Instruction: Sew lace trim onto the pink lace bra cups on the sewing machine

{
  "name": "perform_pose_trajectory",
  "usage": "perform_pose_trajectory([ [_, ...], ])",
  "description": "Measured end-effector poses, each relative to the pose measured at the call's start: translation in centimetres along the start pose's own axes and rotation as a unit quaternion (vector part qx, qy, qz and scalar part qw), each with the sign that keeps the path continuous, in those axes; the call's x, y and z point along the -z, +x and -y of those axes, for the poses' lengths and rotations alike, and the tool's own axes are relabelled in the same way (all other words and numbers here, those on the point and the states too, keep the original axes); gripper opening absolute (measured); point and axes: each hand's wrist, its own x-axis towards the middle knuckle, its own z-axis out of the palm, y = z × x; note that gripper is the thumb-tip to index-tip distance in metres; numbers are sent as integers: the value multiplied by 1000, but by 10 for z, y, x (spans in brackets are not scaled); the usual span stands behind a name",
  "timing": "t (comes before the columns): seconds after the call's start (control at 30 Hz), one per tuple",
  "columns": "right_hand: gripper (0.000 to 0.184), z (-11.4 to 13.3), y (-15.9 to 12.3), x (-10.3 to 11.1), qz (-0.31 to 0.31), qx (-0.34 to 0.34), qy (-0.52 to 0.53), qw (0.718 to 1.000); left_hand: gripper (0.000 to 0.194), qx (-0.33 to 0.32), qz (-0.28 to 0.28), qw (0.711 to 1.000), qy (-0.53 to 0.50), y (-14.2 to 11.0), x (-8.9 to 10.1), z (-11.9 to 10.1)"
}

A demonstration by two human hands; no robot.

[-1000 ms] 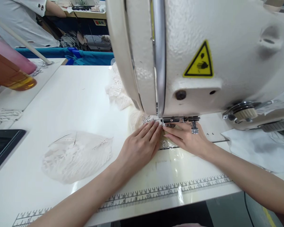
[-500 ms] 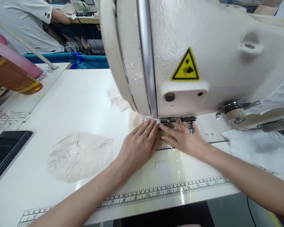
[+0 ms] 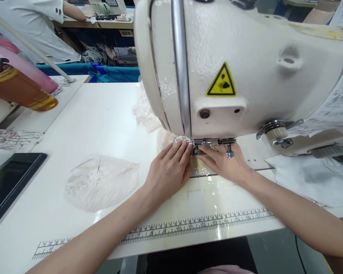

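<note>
A cream sewing machine fills the upper right, its presser foot down over a small strip of pale lace. My left hand lies flat with fingers stretched out, fingertips pressing the lace just left of the foot. My right hand lies flat too, fingers extended toward the foot from the right, resting on the shiny needle plate area. The fabric under the foot is mostly hidden by both hands.
A round pale lace piece lies on the white table, more lace behind the machine. A dark tablet sits at left, an amber and pink bottle beyond. A ruler strip runs along the front edge. Another person stands at back left.
Both hands stay pressed at the presser foot, having slid slightly away from me with the lace. The view has shifted a little to the left.
</note>
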Motion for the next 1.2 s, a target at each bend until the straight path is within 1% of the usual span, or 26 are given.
perform_pose_trajectory([
  [0.13,31,-6,7,5,15,-18,26,999,40,9,3,1000,7,0,-1,-2],
  [0.2,31,-7,7,6,33,-15,33,999,39,5,4,1000,31,0,2,-6],
  [0.27,31,-9,4,6,44,-8,36,998,39,-3,17,998,67,-1,12,-9],
  [0.33,30,-10,0,5,42,-6,40,998,41,11,48,994,99,-6,28,-9],
  [0.4,29,-12,-4,3,35,-3,52,998,41,73,89,985,128,-18,46,-5],
  [0.43,28,-13,-6,2,28,1,63,998,42,122,107,976,143,-27,55,-3],
  [0.5,27,-13,-8,0,19,11,82,996,49,226,141,949,170,-51,70,1],
  [0.53,27,-13,-8,0,16,18,83,996,52,267,153,935,177,-64,75,2],
  [0.57,26,-13,-9,0,15,28,75,997,53,284,166,928,174,-77,78,1],
  [0.6,26,-13,-9,1,15,37,60,997,50,276,168,932,166,-89,79,-2],
  [0.63,26,-13,-9,1,14,47,41,998,47,252,156,942,155,-98,79,-6],
  [0.67,24,-12,-8,2,9,56,22,998,42,209,142,957,139,-106,78,-12],
  [0.73,20,-11,-7,2,-13,67,5,998,38,98,113,984,94,-111,74,-27],
  [0.8,16,-10,-5,3,-40,71,19,997,40,-6,96,995,31,-104,72,-41],
  [0.83,15,-9,-5,4,-46,71,36,996,42,-41,94,995,-5,-98,72,-47],
  [0.9,18,-7,-3,5,-42,74,86,993,37,-76,100,988,-84,-83,72,-53],
  [0.97,23,-5,-2,6,-39,91,149,984,30,-89,97,976,-171,-69,72,-55],
  [1.0,25,-5,-1,6,-41,101,181,977,31,-90,84,969,-213,-64,72,-54],
  [1.07,26,-4,-1,5,-53,125,232,963,30,-65,32,959,-273,-56,70,-51],
  [1.13,23,-5,-1,3,-69,155,261,950,20,-1,-5,963,-269,-50,67,-48],
  [1.17,21,-5,-2,2,-75,172,267,945,19,28,-4,970,-241,-46,65,-47],
  [1.2,20,-6,-2,1,-76,187,269,942,23,42,8,978,-204,-43,63,-46],
])
